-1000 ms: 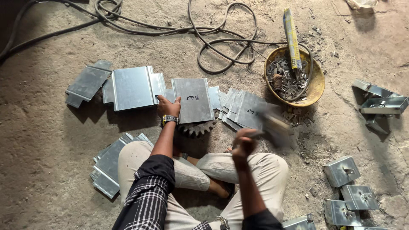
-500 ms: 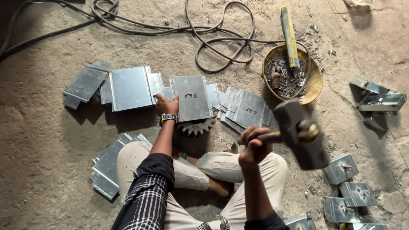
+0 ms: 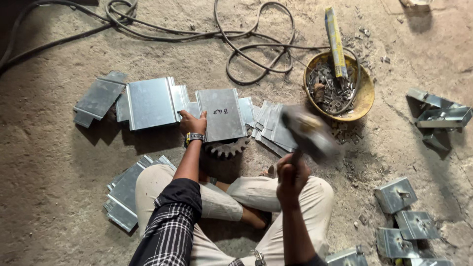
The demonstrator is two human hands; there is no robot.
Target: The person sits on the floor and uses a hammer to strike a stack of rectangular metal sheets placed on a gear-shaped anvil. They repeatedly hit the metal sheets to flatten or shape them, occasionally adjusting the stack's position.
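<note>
Flat grey metal sheet (image 3: 221,114) on gear (image 3: 227,148), blurred hammer (image 3: 308,133) raised

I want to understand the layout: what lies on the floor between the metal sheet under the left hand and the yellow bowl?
In the head view, a fanned pile of small metal plates lies between the metal sheet held by the left hand and the yellow bowl; the blurred hammer head hangs above them.

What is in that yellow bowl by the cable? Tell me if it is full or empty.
Partly full. The yellow bowl stands upright on the floor, holding a heap of small grey metal scraps, with a long yellowish bar leaning in it.
</note>
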